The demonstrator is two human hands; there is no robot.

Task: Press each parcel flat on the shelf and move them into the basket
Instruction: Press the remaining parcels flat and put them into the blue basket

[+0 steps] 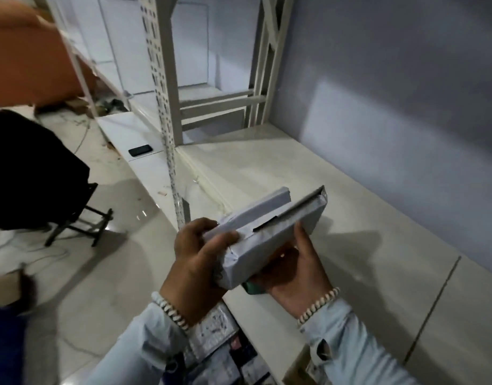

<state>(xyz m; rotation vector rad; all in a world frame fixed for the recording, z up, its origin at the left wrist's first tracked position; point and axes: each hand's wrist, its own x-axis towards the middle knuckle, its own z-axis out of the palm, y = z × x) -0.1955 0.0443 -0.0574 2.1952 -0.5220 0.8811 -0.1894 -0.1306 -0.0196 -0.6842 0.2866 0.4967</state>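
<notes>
Grey plastic mailer wrap was what you had in both hands, and it looked like two parcels stacked rather than one: a lighter parcel (pixel 250 211) on the far-left side and a flatter grey parcel (pixel 270 245) against it. You held the pair in the air over the front edge of the shelf (pixel 336 195), not resting on it. Your left hand (pixel 197 262) was wrapped round the near end, thumb over the top edge, and your right hand (pixel 297 268) cupped them from underneath with the fingers (pixel 301 236) curled up the side. So both hands were gripping.

My guess is these handle light and fairly stiff, boxy stuff inside a slick bag, so the wrap can slide and the two can slip apart. Holding by the long edges rather than the loose taped ends seemed the safer bet. There was something teal tucked under your right palm, couldn't tell what.

Below your wrists I could make out more wrapped parcels (pixel 214 329), maybe the basket, though its rim wasn't visible.
</notes>
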